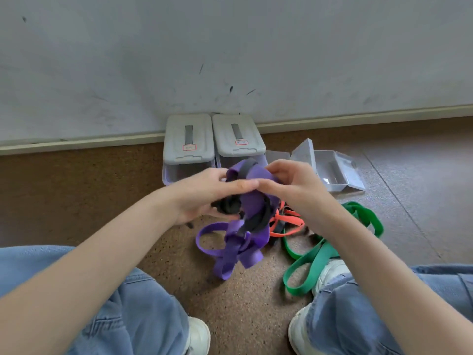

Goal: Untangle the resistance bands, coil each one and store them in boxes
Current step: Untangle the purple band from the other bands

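A purple resistance band [252, 201] knotted with a black band [229, 204] hangs in the air between both my hands. My left hand [202, 194] grips the black bundle from the left, thumb on top. From the right, my right hand [294, 184] pinches the purple band at its upper part. Purple loops dangle down to the floor. On the floor behind lies an orange band [288, 224], and a green band [330, 248] sprawls to the right by my shoe. Two closed grey boxes [189, 142] [236, 135] stand against the wall. An open clear box [330, 170] sits to their right.
I am crouched on a brown speckled floor [102, 201], with my knees in blue jeans [133, 316] and white shoes [330, 275] at the bottom. A pale wall with a skirting board [358, 119] runs across the back.
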